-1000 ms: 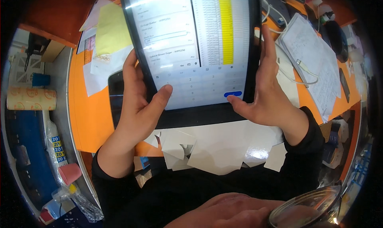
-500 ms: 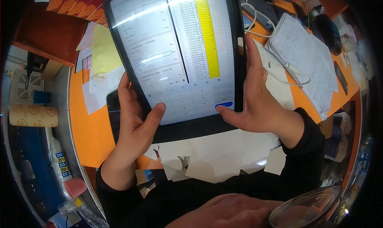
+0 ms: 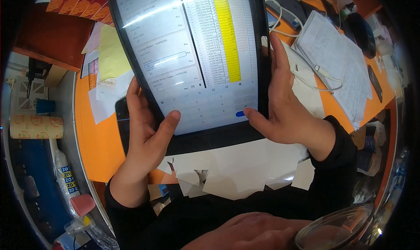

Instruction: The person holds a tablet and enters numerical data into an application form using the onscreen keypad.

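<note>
A person is holding a tablet (image 3: 197, 61) up over an orange desk (image 3: 94, 136), tilted so its top is leaning toward the desk's far edge. The left hand (image 3: 146, 136) is gripping the tablet's lower left edge, fingers wrapped behind the dark frame and the thumb lying across the front, its tip resting on the lower part of the screen. The right hand (image 3: 284, 105) is gripping the lower right edge the same way: fingers are running up the right side of the frame and the thumb is touching the screen just beside a small blue button (image 3: 240, 114). The screen is showing a form on its left half, a table with a yellow column (image 3: 227, 35) on its right half, and a keypad along the bottom. White papers (image 3: 232, 171) are lying on the near edge of the desk, below the tablet. A yellow sheet (image 3: 111, 55) is lying near the desk's left edge, partly behind the tablet. A written notebook (image 3: 337, 61) is lying toward the right edge, with a white cable (image 3: 310, 72) crossing the desk between it and the right hand. A glass jar (image 3: 337, 228) is showing at the lower right, off the desk. Whether the tablet is touching the desk cannot be told.
</note>
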`<state>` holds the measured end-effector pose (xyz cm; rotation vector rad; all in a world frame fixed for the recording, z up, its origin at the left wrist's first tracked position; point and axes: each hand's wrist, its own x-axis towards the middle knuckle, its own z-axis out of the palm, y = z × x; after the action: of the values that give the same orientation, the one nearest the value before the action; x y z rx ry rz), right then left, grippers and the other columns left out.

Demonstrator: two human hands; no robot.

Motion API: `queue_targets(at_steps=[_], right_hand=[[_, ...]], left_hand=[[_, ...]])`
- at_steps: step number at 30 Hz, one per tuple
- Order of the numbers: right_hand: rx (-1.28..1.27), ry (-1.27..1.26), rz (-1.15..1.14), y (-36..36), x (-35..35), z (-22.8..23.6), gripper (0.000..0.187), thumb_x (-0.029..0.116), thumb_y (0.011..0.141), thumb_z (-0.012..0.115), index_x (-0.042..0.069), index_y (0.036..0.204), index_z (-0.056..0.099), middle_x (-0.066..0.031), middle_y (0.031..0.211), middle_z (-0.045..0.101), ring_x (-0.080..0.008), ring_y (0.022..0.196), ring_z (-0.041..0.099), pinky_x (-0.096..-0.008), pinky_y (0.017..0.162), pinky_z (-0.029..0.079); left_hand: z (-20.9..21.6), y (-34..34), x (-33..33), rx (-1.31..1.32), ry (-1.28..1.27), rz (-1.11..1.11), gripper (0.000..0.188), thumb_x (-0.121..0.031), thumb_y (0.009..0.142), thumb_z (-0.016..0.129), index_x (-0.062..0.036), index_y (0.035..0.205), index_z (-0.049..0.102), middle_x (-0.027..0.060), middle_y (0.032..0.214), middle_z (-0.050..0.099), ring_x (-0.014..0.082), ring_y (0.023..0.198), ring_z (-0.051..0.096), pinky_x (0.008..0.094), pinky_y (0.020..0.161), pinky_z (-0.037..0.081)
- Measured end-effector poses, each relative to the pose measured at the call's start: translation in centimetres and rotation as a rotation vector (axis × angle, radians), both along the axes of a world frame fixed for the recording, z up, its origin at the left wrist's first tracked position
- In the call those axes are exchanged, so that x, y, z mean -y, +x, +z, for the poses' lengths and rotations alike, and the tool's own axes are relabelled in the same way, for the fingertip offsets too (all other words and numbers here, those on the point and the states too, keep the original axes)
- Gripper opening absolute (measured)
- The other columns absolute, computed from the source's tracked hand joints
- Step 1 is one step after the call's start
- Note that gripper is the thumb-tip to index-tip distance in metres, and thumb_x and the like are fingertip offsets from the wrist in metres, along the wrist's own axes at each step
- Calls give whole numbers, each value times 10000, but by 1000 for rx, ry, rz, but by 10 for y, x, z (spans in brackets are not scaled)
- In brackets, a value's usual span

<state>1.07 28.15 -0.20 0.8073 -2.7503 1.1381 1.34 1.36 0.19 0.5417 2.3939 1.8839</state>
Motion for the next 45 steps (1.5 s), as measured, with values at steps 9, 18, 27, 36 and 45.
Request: queue_targets(at_steps=[9, 18, 27, 36, 45], right_hand=[[0, -29, 11, 1, 0, 0, 1146, -30, 681, 588, 13, 1405, -299, -360, 1479, -166, -486, 1425, -66, -532, 1149, -6], [11, -48, 5, 0, 0, -1, 1125, -52, 692, 555, 33, 1407, -310, -353, 1483, -155, -473, 1432, -33, -539, 1152, 51], [-31, -85, 57, -2, -3, -7, 1127, -44, 695, 535, 110, 1431, -304, -320, 1504, -134, -444, 1439, -33, -547, 1151, 51], [-93, -9, -6, -1, 1, -6, 1137, -36, 698, 565, 120, 1440, -282, -284, 1518, -199, -447, 1440, -82, -543, 1152, 0], [-71, -16, -6, -1, 0, -3, 1143, -15, 696, 576, 160, 1452, -263, -275, 1518, -169, -437, 1442, -26, -546, 1156, 47]], left_hand=[[2, 1, -1, -2, -20, 3, 779, 4, 882, 558, -58, 1471, 52, 229, 1413, 314, 311, 1350, 343, 438, 1090, 307], [3, 1, -1, 17, -18, 8, 810, 63, 836, 511, -50, 1478, 31, 235, 1428, 301, 311, 1360, 326, 439, 1101, 287], [2, 0, 4, -4, -49, -31, 851, 76, 781, 467, -52, 1487, 10, 250, 1455, 262, 323, 1386, 270, 454, 1128, 189], [-1, 3, 3, -40, -76, 36, 872, 57, 736, 479, -101, 1493, 78, 229, 1462, 298, 330, 1388, 296, 470, 1134, 235], [-4, -1, 5, -54, -86, -33, 862, 65, 812, 519, -45, 1472, -23, 273, 1443, 256, 345, 1399, 249, 464, 1133, 180]])
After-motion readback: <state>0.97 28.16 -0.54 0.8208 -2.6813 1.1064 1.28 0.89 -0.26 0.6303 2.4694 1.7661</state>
